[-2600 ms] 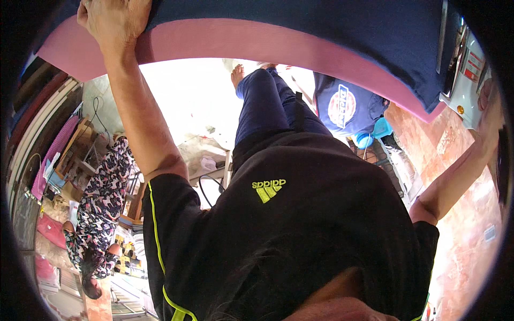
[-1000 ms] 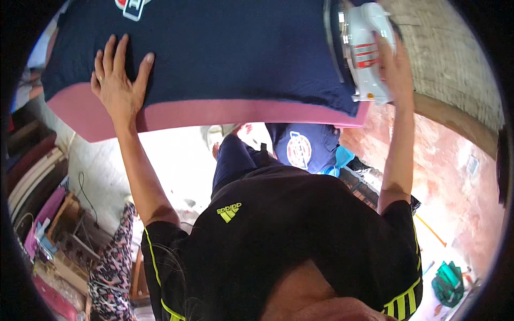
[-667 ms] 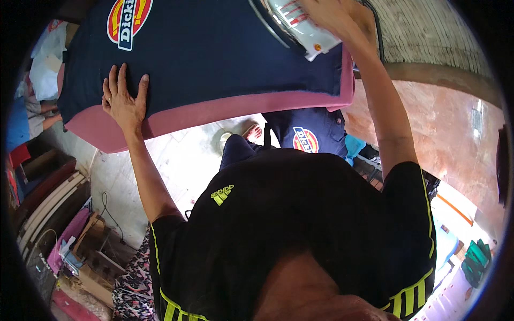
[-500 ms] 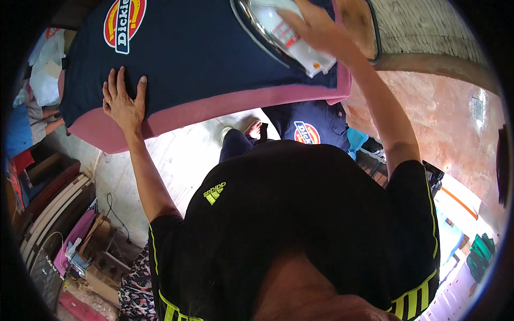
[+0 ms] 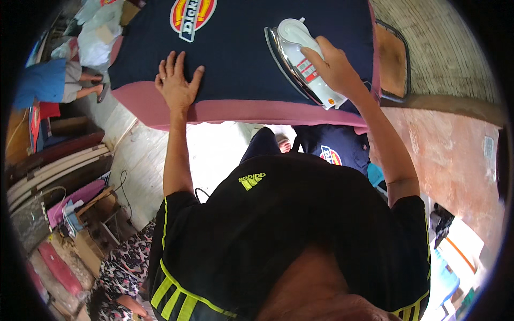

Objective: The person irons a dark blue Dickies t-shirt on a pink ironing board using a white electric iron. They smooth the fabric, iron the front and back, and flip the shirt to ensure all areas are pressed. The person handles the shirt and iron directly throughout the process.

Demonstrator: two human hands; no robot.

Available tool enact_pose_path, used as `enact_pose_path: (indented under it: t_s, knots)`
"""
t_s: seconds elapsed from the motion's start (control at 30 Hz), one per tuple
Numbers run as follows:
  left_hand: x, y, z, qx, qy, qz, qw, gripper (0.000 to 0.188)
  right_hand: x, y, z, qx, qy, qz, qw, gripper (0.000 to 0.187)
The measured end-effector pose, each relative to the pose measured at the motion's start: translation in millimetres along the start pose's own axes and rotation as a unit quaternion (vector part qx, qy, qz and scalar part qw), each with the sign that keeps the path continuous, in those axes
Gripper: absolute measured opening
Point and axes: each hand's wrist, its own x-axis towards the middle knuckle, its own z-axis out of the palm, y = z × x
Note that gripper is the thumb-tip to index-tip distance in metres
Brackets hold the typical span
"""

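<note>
This looked like a small garment workshop. Across the top of the frame, a pink-covered padded table (image 5: 241, 111) bore a navy garment (image 5: 241, 64) printed with a round emblem (image 5: 194, 13), with a white iron (image 5: 306, 69) over it. A second dark garment (image 5: 348, 142), bearing a similar print (image 5: 330, 155), showed just below the table's edge, right of centre. Stacked boards (image 5: 59, 172), cardboard boxes (image 5: 88, 251) and a pink bundle (image 5: 60, 267) crowded the left side, and pale plastic bags (image 5: 96, 48) lay at upper left. A person in a blue top (image 5: 45, 83) appeared at far left, another in patterned clothes (image 5: 128, 259) at lower left. Whether it adjoined a home could not be told.
</note>
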Motion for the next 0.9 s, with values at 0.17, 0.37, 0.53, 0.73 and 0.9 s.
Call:
enact_pose_path:
  t_s: [0.17, 0.37, 0.53, 0.73, 0.9]
  knots:
    - [-2, 0, -1, -0.027, 0.011, -0.006, 1.000, 0.065, -4, -46, 44, 0.006, -0.079, 0.015, 0.997, 0.037]
    - [-12, -2, -5, -0.022, 0.002, -0.027, 0.999, 0.064, 37, -72, 80, 0.059, -0.036, 0.011, 0.998, 0.040]
    - [-5, 3, -8, -0.036, -0.009, -0.018, 0.999, 0.064, 154, -61, 81, 0.007, 0.119, 0.031, 0.992, 0.051]
    - [21, 10, -22, -0.033, -0.096, -0.010, 0.995, 0.069, 219, -60, 67, -0.079, 0.086, 0.065, 0.991, 0.056]
    - [80, 40, 6, -0.093, -0.023, 0.134, 0.986, 0.072, 185, -58, 42, -0.167, 0.034, 0.059, 0.984, 0.049]
